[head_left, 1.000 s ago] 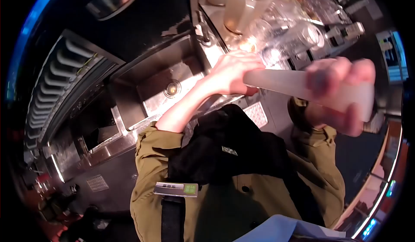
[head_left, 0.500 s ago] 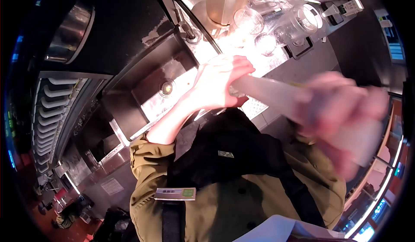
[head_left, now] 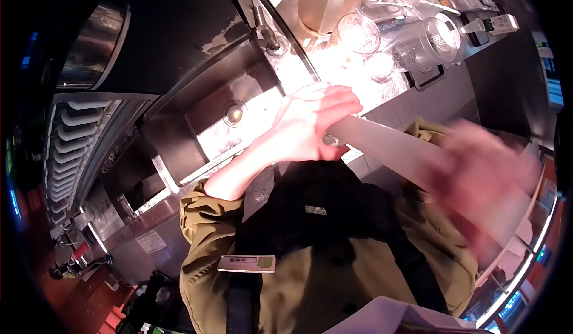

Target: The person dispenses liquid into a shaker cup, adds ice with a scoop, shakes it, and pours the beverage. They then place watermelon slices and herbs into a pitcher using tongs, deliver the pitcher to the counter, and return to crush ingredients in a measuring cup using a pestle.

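A frosted shaker cup (head_left: 391, 145), long and whitish, slants across the front of my chest between my two hands. At its upper left end, my left hand (head_left: 313, 122) is closed against it, brightly lit, with the fingers over the end. My right hand (head_left: 486, 170) is wrapped around the wider lower right end, strongly smeared by motion. The contents of the cup cannot be made out, and its left end is hidden behind my left fingers.
A steel sink (head_left: 209, 140) with a drain (head_left: 234, 114) lies left of my hands, with a tap (head_left: 270, 38) behind it. Clear pitchers (head_left: 430, 41) and a large beige jug (head_left: 325, 11) crowd the glaring counter. White curved racks (head_left: 77, 155) stand far left.
The blurred right hand and its end of the shaker cup have moved slightly down. The sink and counter have shifted a little to the right in view. Both hands keep their hold.
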Demonstrator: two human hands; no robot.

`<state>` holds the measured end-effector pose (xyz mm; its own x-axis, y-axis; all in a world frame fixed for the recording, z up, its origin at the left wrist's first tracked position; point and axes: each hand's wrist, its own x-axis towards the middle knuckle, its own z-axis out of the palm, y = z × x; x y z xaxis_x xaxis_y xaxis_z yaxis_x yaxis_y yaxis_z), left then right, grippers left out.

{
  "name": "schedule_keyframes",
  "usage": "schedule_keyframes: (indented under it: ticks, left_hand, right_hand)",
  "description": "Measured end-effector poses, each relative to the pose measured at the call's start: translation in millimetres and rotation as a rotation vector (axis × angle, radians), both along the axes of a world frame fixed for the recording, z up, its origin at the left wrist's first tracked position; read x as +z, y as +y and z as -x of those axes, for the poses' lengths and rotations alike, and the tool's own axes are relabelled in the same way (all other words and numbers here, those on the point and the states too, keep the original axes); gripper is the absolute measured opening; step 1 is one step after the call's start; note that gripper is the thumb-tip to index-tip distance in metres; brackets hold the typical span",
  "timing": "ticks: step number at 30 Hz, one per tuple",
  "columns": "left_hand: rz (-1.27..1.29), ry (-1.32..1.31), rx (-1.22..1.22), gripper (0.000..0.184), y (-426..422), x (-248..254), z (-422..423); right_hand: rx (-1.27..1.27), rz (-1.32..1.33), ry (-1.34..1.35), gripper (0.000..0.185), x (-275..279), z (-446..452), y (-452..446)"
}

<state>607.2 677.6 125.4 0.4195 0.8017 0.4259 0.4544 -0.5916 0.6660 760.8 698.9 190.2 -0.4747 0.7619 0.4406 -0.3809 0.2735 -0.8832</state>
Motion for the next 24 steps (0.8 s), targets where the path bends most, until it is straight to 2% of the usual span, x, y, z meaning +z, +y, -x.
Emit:
schedule_keyframes:
  ticks: [1,3,4,6,8,10,11,13,17,19,23,24]
  left_hand:
    - [0.070,-0.019,0.016,0.053,1.1,1.7,0.3]
    - [0.219,-0.065,0.052,0.051,0.9,5.1,-1.8]
    - [0.160,-0.012,-0.010,0.051,2.3,9.5,-1.2]
    - [0.073,-0.027,0.007,0.052,0.9,0.5,-0.4]
    - [0.023,-0.051,-0.025,0.052,1.3,-3.7,1.1]
    - [0.062,-0.055,0.013,0.052,1.1,-2.7,0.4]
    - [0.086,-0.051,0.037,0.052,0.6,-1.1,1.1]
    - [0.058,-0.013,0.002,0.051,0.5,-0.1,-0.5]
    - [0.055,-0.031,-0.022,0.051,1.8,-1.7,2.5]
    - [0.047,0.006,-0.023,0.052,1.3,-0.7,1.5]
    - [0.309,-0.039,-0.014,0.053,2.7,12.4,3.6]
    - [0.243,-0.027,0.005,0.053,0.8,11.7,1.4]
  right_hand:
    - [0.009,-0.026,-0.037,0.020,-7.4,3.6,5.5]
    - [0.208,0.107,0.011,0.020,-24.3,-30.3,8.7]
    - [0.300,0.178,0.028,0.021,-32.5,-47.3,10.1]
    - [0.482,-0.158,0.448,0.042,-18.4,-71.1,30.1]
    - [0.303,-0.156,0.317,0.051,-26.3,-40.5,17.9]
    - [0.254,-0.023,0.003,0.049,-18.2,-11.0,10.9]
    - [0.461,-0.074,0.063,0.048,1.7,-17.6,30.1]
    - [0.542,-0.033,0.078,0.041,13.2,-18.5,36.7]
    - [0.006,0.283,-0.081,0.024,25.5,7.5,-15.9]
    - [-0.095,0.319,-0.103,0.022,18.7,5.7,-23.7]
    - [0.049,0.111,0.008,0.024,-24.9,4.1,-10.2]
    - [0.061,0.048,0.017,0.027,-23.0,1.5,-5.9]
